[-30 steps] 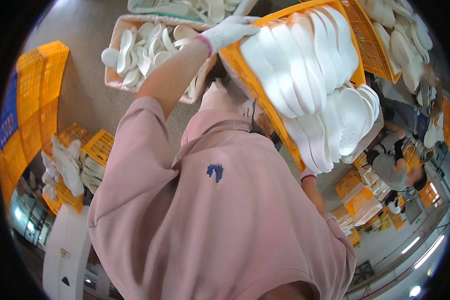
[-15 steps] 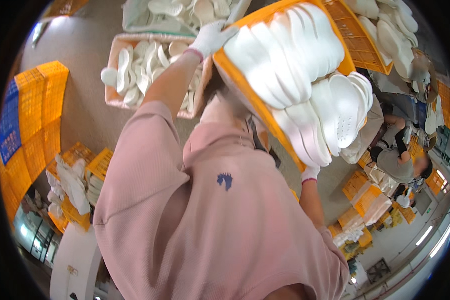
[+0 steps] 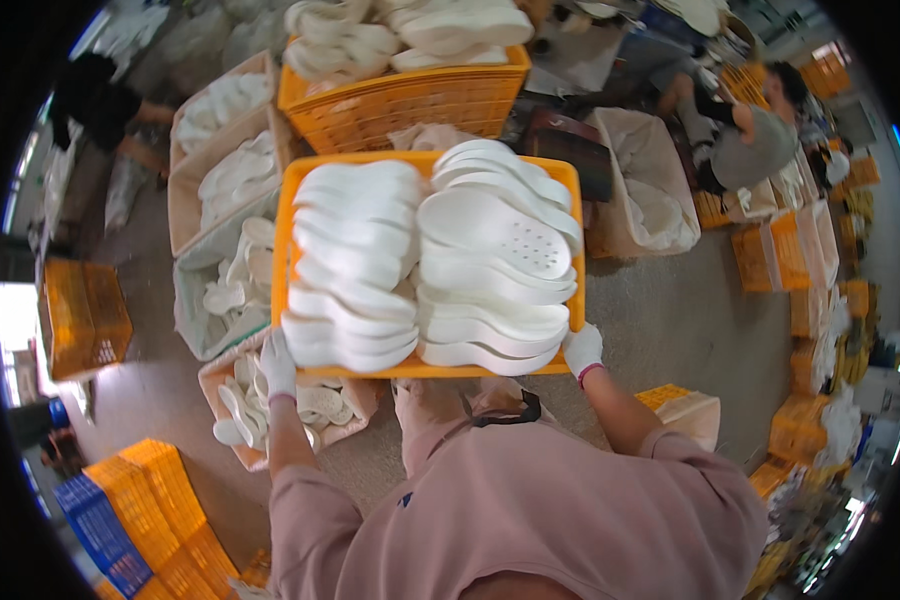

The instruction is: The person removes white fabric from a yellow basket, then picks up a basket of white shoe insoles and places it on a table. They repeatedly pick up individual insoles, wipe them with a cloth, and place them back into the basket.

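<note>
A person in a pink cloth top holds a big orange plastic box of white, curvy shoe soles.
The box is right in front of the person. The soles sit in two rows. The white-gloved left hand is clamped on the box's near left corner; the white-gloved right hand is clamped on its near right corner.

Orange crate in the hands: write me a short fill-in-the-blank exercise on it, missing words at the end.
1. The left hand and right hand wear gloves whose main colour is ____.
2. The shoe soles in the orange crate lie in ____ side-by-side rows.
3. The perforated sole on top lies in the row on the person's ____ side.

Missing words: white; two; right
</note>
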Tool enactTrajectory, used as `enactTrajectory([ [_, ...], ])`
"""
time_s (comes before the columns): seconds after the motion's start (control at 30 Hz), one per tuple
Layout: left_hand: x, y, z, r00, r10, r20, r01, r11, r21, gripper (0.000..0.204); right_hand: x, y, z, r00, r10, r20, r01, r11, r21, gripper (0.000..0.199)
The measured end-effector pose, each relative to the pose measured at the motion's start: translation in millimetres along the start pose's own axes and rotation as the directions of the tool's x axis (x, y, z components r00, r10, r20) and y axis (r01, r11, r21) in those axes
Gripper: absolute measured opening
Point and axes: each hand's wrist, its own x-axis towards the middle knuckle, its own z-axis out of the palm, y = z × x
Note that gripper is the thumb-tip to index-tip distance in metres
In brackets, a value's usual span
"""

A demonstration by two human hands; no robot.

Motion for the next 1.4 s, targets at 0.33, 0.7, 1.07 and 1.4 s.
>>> enactTrajectory([
  [0.33, -178.6, -15.0, 22.7, 0.908, -0.318, -0.273, 0.267, 0.941, -0.207, 0.062, 38.0, -38.2, -51.8, 0.983, -0.006, 0.182, 0.023, 0.996, -0.091, 0.04],
  [0.7, -98.0, 4.0, 7.9, 0.973, -0.152, -0.174, 0.161, 0.986, 0.043, 0.07, 86.2, -91.1, -25.9, 0.991, -0.013, 0.132, 0.04, 0.98, -0.197, 0.049],
  [1.07, -73.9, -31.8, 3.8, 0.925, -0.378, 0.045, 0.321, 0.709, -0.628, 0.066, -25.2, -13.2, -23.2, 0.983, -0.175, -0.058, 0.184, 0.948, 0.26, 0.046],
  [1.4, -184.0, -98.5, 175.2, 0.718, -0.377, 0.585, 0.474, 0.88, -0.014, 0.035, -256.0, 373.6, -21.0, 0.685, 0.724, 0.077, -0.69, 0.679, -0.251, 0.051],
])
